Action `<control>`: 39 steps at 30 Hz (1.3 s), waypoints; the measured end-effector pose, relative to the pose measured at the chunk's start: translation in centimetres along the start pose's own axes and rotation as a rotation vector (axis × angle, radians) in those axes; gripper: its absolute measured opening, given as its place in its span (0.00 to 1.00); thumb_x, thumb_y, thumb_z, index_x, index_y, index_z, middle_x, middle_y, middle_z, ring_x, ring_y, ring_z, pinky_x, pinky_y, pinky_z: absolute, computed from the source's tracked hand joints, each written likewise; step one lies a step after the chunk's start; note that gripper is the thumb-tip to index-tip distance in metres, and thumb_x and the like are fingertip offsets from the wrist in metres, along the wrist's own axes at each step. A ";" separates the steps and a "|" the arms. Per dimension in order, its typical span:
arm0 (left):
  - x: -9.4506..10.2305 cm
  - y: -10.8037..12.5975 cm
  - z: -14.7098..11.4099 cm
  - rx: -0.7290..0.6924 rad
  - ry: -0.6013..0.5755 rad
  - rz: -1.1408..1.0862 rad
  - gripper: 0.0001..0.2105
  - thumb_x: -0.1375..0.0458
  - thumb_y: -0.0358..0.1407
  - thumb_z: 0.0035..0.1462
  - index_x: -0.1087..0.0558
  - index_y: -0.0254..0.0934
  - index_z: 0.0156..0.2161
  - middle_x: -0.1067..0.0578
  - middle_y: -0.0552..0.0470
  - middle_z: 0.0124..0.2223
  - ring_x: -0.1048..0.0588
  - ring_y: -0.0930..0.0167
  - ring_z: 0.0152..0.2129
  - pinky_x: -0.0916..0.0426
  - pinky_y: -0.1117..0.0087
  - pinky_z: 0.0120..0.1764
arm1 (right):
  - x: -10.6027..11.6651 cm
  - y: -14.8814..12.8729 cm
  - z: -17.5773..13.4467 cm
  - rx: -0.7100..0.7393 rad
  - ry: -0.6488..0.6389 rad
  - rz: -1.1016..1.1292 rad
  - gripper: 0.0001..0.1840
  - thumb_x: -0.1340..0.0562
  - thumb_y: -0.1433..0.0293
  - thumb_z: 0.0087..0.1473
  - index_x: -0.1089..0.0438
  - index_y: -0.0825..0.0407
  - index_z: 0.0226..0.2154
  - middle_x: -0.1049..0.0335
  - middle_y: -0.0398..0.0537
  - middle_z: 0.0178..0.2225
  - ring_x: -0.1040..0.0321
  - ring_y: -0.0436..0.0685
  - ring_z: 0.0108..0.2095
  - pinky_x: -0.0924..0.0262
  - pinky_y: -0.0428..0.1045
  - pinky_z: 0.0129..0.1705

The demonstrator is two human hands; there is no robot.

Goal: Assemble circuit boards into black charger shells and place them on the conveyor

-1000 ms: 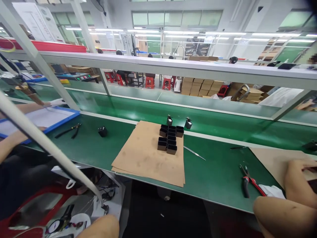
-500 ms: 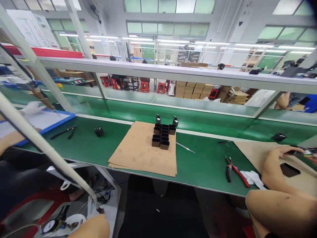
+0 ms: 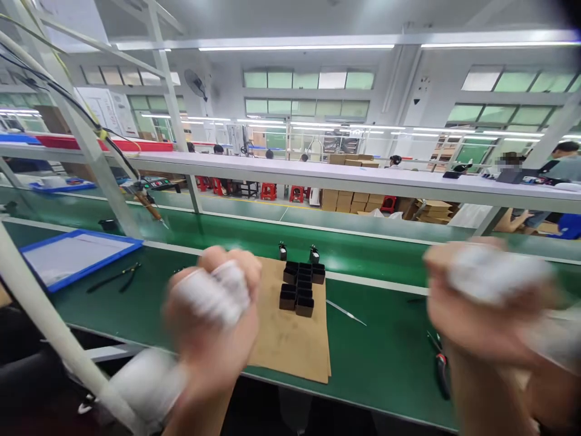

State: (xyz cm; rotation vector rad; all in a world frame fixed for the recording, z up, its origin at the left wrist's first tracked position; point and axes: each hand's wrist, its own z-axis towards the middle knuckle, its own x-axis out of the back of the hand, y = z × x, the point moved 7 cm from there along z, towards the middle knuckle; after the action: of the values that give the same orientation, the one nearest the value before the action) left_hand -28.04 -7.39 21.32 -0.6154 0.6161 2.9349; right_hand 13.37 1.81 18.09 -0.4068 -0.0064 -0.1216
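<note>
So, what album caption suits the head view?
Two blurred hands flank open black boxes on brown sheets, with a green workbench beneath.

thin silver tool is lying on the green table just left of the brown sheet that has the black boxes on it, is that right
The side is wrong: the head view shows the thin silver tool on the green table just right of the brown sheet that has the black boxes on it.

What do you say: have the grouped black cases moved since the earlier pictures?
No: against the brown cardboard, the black cases keep their place, toward its far right corner.
</note>
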 end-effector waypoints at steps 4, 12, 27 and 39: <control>3.6 -14.9 0.0 0.322 0.182 0.234 0.26 0.42 0.59 0.60 0.41 0.40 0.24 0.41 0.55 0.26 0.40 0.72 0.25 0.37 0.70 0.30 | -6.7 11.0 -4.3 -0.370 0.014 -0.307 0.33 0.40 0.40 0.63 0.39 0.49 0.23 0.42 0.40 0.23 0.44 0.51 0.25 0.46 0.48 0.30; 13.1 -30.4 -7.0 0.648 0.234 0.498 0.32 0.39 0.69 0.47 0.33 0.39 0.25 0.38 0.57 0.22 0.43 0.75 0.19 0.47 0.72 0.23 | -9.6 23.9 -14.7 -0.617 -0.224 -0.485 0.30 0.36 0.42 0.55 0.37 0.49 0.22 0.36 0.42 0.21 0.43 0.52 0.23 0.50 0.49 0.29; 14.7 -34.0 -8.9 0.703 0.055 0.730 0.28 0.36 0.64 0.50 0.30 0.38 0.28 0.31 0.54 0.27 0.32 0.68 0.27 0.37 0.70 0.31 | -8.9 27.6 -16.9 -0.691 -0.301 -0.509 0.21 0.41 0.52 0.62 0.40 0.48 0.25 0.35 0.43 0.25 0.40 0.55 0.28 0.48 0.49 0.32; 14.5 -34.0 -9.2 0.706 0.025 0.772 0.27 0.36 0.63 0.47 0.31 0.39 0.27 0.30 0.53 0.26 0.31 0.66 0.27 0.35 0.68 0.31 | -8.8 28.2 -17.1 -0.709 -0.338 -0.529 0.10 0.41 0.62 0.57 0.36 0.49 0.27 0.32 0.43 0.27 0.36 0.56 0.29 0.48 0.49 0.34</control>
State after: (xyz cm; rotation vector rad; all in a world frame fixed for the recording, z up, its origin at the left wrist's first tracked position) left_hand -32.55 19.99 -4.72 -0.3692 2.1588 2.9235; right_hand 7.68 21.80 -9.04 -1.1268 -0.4156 -0.5850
